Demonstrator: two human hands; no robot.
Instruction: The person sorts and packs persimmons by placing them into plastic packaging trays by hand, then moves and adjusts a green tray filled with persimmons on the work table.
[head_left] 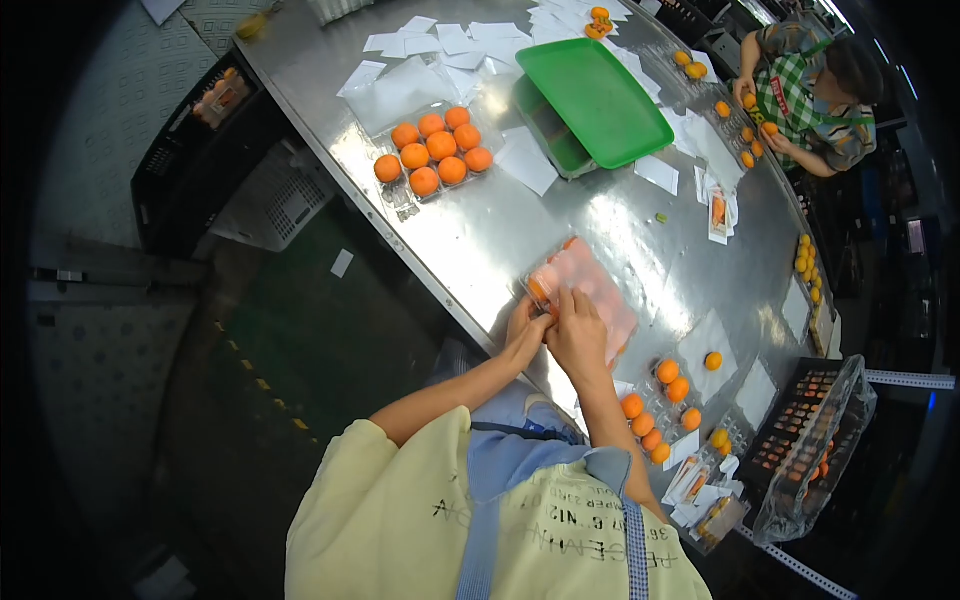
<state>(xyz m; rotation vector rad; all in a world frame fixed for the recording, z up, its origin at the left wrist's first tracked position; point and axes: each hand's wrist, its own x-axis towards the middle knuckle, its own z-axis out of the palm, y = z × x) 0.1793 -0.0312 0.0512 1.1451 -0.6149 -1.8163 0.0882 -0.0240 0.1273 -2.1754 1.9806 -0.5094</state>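
Note:
A clear plastic tray of round orange fruit, covered by a translucent pinkish sheet (600, 290), lies on the metal table in front of me. My left hand (525, 330) is closed at the tray's near left corner, its fingers bent around the edge. Beside it, my right hand (577, 330) presses bent fingers together on the sheet near that same corner. The fingertips of both hands nearly meet, and what lies exactly between them is partly hidden. Orange fruit (541, 290) shows at the tray's uncovered corner.
An open tray of orange fruit (440, 146) sits at the far left. A green lid (600, 100) rests tilted on a green bin. More fruit (642, 426) lies to my right near a plastic-lined crate (815, 450). Across the table, a person (815, 95) handles fruit. White papers (525, 160) are scattered about.

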